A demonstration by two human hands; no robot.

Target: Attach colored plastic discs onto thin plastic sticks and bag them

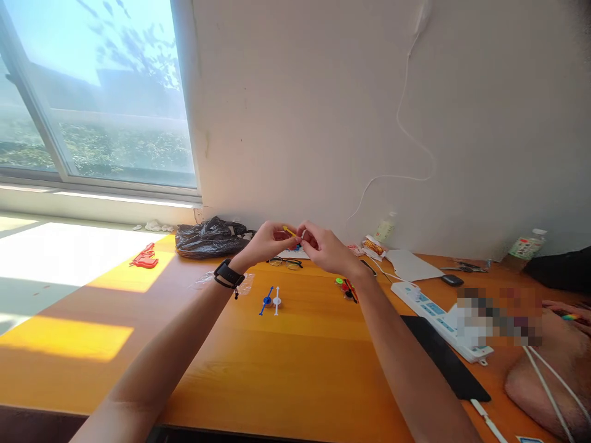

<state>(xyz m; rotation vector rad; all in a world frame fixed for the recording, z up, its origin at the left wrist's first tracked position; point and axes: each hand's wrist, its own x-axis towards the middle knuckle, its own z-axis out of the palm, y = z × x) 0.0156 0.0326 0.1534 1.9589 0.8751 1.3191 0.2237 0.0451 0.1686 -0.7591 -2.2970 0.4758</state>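
My left hand, with a black watch on its wrist, is closed in a pinch on a small yellow plastic arrow. Fingertips of my right hand meet it at the arrow's lower end, also pinched; they partly hide that end. Both hands are raised above the far part of the table. Below them lie a blue arrow and a white arrow, side by side, each on a small round base. Near my right forearm is a small group of coloured pieces in green, red, yellow and black.
Behind my hands lie eyeglasses and a black plastic bag. A red toy gun lies left on the wooden table. To the right are a power strip, a black flat pad, bottles and another person's arm.
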